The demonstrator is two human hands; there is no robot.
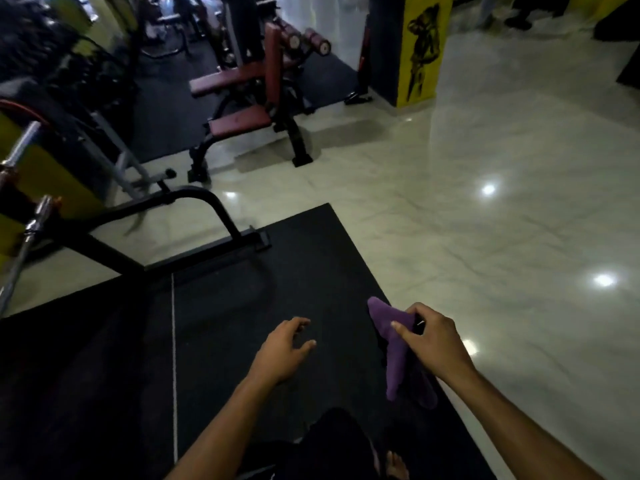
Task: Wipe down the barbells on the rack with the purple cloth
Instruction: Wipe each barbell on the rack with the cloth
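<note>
Nearest were both hands over the black mat [104, 375]. At far left the barbells [24, 147] leaned on the rack [194, 202]. Left hand [280, 351] was released, fingers loose; right hand [433, 341] was grasping the purple cloth [394, 362]. Better to bunch the cloth first, then wrap each bar fully.

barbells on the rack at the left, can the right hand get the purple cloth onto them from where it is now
Probably not yet. The right hand grips the purple cloth low over the black mat, while the barbells sit far off at the left edge. Nothing blocks the way, but the person would likely need to step closer.
</note>
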